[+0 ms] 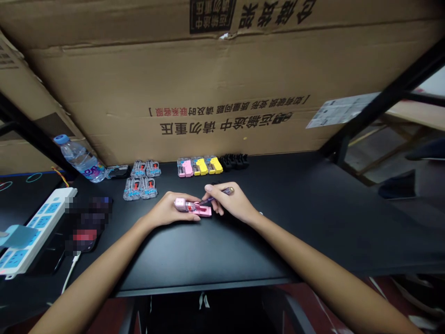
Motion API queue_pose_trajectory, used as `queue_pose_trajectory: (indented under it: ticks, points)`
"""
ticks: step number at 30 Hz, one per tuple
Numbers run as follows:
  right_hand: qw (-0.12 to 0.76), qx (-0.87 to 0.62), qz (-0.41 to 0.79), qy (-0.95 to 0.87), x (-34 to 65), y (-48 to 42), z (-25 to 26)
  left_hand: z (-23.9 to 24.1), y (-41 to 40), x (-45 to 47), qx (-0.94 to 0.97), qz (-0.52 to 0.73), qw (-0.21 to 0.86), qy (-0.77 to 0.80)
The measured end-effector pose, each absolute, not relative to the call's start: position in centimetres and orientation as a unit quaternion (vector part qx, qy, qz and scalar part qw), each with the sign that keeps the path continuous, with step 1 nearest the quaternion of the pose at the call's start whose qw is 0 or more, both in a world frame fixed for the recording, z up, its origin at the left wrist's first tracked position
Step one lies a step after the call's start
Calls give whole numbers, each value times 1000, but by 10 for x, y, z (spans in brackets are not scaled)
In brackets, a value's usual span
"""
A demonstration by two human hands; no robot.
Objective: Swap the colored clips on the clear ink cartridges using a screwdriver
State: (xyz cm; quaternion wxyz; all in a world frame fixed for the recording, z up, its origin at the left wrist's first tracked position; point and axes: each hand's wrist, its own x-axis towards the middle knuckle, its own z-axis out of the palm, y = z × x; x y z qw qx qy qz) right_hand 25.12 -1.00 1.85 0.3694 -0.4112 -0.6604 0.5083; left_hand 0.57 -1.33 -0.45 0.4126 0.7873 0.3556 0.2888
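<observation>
My left hand [168, 209] lies on the black table [285, 218], fingers closed around a small pink part [193, 207] with a clear and red piece on it. My right hand [232, 202] is closed on a thin purple tool [216, 196] like a small screwdriver, its tip touching the pink part. Both hands meet at the middle of the table, close to me.
Behind my hands lie clear parts with red insides [141, 182], pink and yellow parts [200, 166] and small black parts [235, 161]. A water bottle [80, 159] lies at the left, a white and blue power strip [33, 228] nearer. Large cardboard boxes [215, 83] stand behind.
</observation>
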Motion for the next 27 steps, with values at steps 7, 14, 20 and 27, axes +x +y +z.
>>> queue_pose_trajectory:
  ticks: [7,14,20,27]
  points:
    - [372,-407,490,-675,253,-10,28,-3,-13,5,768,289,439,365]
    - [386,-454,445,-669,260,-2,22,-5,-13,5,749,296,467,364]
    - [417,-490,368,-671,270,5,24,-1,-14,6,768,286,442,365]
    - [376,-468,378,-705,264,3,20,4,-13,2,820,338,330,322]
